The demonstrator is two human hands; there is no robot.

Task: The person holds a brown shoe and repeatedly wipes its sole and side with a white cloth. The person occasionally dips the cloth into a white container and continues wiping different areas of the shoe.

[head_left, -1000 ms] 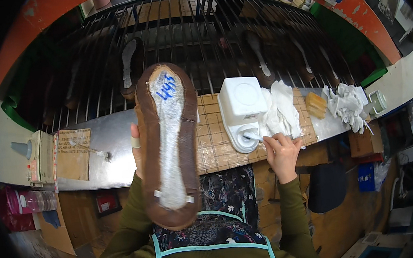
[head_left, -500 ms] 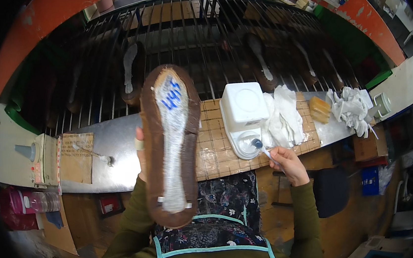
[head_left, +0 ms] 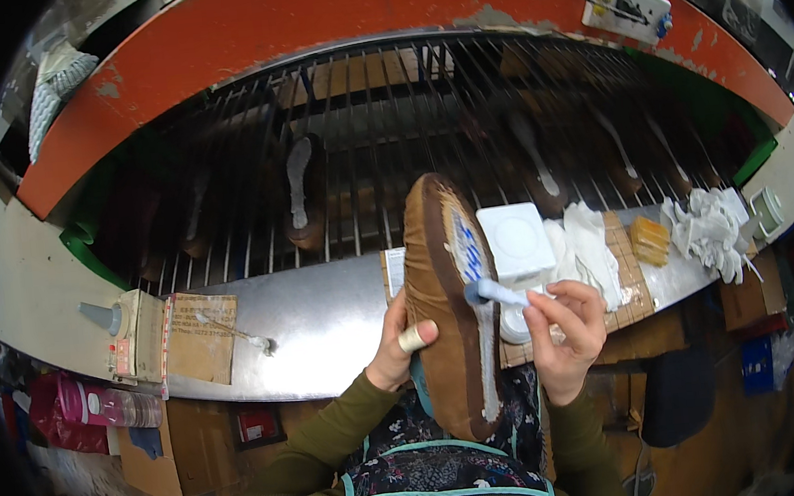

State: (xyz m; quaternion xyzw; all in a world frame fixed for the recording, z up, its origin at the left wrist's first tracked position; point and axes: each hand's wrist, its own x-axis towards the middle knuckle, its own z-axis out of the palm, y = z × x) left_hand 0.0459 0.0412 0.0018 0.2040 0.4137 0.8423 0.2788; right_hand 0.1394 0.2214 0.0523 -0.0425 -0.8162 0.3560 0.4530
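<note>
My left hand grips a brown shoe upper by its side. It stands roughly upright and is turned so its silvery-white bottom with blue handwriting faces right. A pale wrap is on my left thumb. Between the fingers and thumb of my right hand is a small brush with a white handle. Its dark head is at the edge of the shoe's bottom; whether it touches, I cannot tell. Behind the brush is a white plastic container, its lower dish partly hidden by my right hand.
Beyond the metal bench lies a dark rack of metal bars with several similar shoes on it. White gloves, a yellowish block and a crumpled white cloth lie at right. Flat cardboard lies at left.
The brush has moved from the container's dish up and left to the shoe. My left hand has shifted the shoe right and turned it, so its brown side now shows.
</note>
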